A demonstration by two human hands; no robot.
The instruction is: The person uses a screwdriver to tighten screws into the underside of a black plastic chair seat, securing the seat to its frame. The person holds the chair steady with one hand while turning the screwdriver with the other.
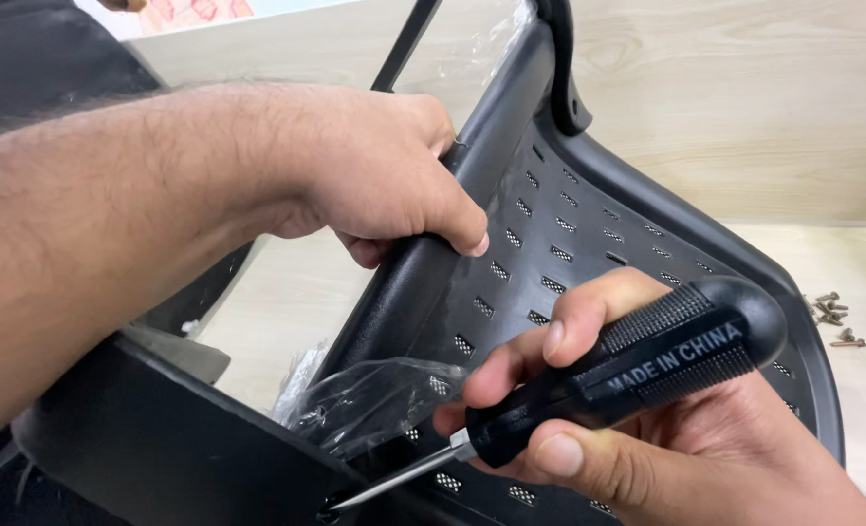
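Note:
My left hand (374,166) grips the rounded edge of a black perforated plastic chair part (569,229), holding it tilted. My right hand (637,419) is closed around the ribbed black handle of a screwdriver (647,365). Its metal shaft runs down-left, and the tip (340,505) sits where the perforated panel meets another black plastic piece (160,448) at the bottom. Clear plastic wrap (374,399) is bunched just above the shaft.
Several loose screws (835,317) lie on the light wooden surface (773,107) at the right. A thin black rod (408,39) rises at the top behind more clear wrap. Dark chair material fills the upper left corner.

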